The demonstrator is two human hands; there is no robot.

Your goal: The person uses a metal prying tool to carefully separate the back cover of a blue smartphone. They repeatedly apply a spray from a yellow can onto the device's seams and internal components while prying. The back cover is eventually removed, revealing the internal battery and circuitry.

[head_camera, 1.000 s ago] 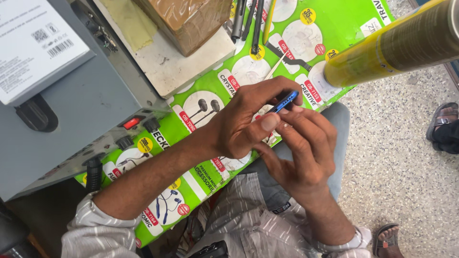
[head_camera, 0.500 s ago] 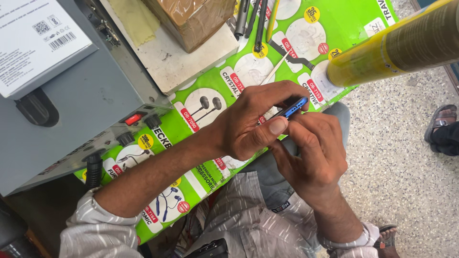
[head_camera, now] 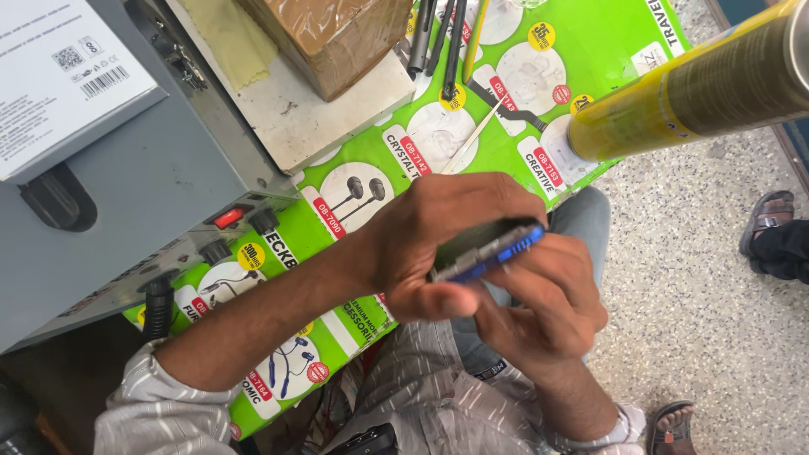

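A green printed mat (head_camera: 590,50) covered the workbench above a speckled floor (head_camera: 699,320), and both hands held a blue-edged phone (head_camera: 490,249) over the person's lap.

The left hand (head_camera: 438,244) was clamped over the phone from above, thumb under its near end, while the right hand (head_camera: 548,312) cupped it from below with fingers curled along the blue edge; neither hand was spread. The phone sat edge-on, clear of the mat, with nothing but the lap and hard floor beneath it. A slip of either grip could probably have dropped it there. A grey machine (head_camera: 126,194), a taped brown box (head_camera: 329,34), loose tools (head_camera: 442,38) and a yellow-green cylinder (head_camera: 691,88) crowded close, so a wide elbow move might have knocked one.
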